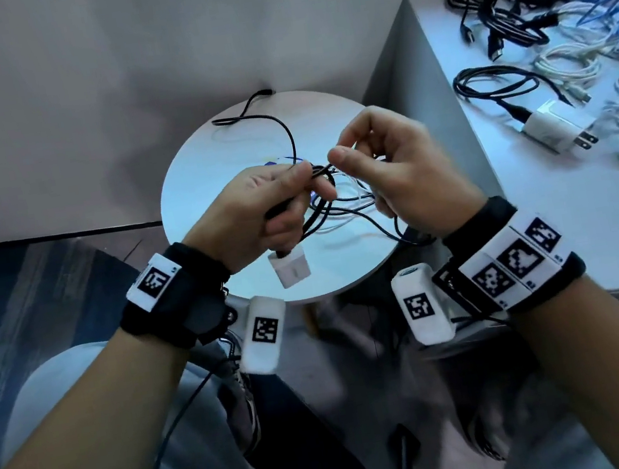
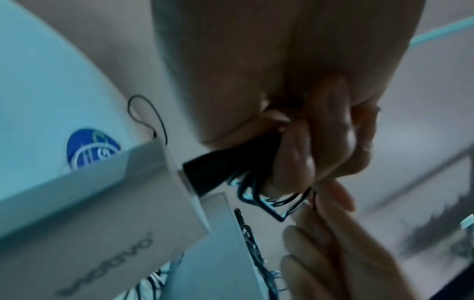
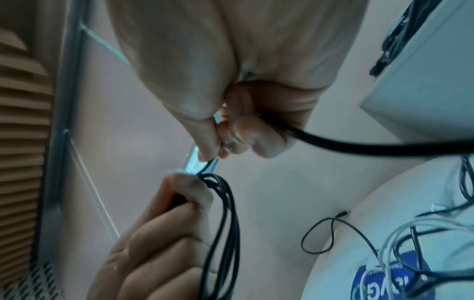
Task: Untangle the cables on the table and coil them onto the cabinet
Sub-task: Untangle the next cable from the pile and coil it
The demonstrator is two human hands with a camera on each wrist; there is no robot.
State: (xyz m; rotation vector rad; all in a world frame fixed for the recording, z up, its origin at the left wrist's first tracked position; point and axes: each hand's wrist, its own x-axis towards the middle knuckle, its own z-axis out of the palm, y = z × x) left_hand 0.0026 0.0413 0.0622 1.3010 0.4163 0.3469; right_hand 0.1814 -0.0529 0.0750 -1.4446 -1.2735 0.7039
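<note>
Above the round table, the left hand grips looped black cable with its white charger. The right hand pinches the same cable. Coiled cables lie on the cabinet.

We classify the place as a room in a home or small office. Indicators: a small round white table with wooden legs, a white cabinet beside it, a plain pale wall, slatted wooden panelling, and dark plank flooring.

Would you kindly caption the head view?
Both hands coil a black cable above the round table; finished coils lie on the cabinet.
</note>
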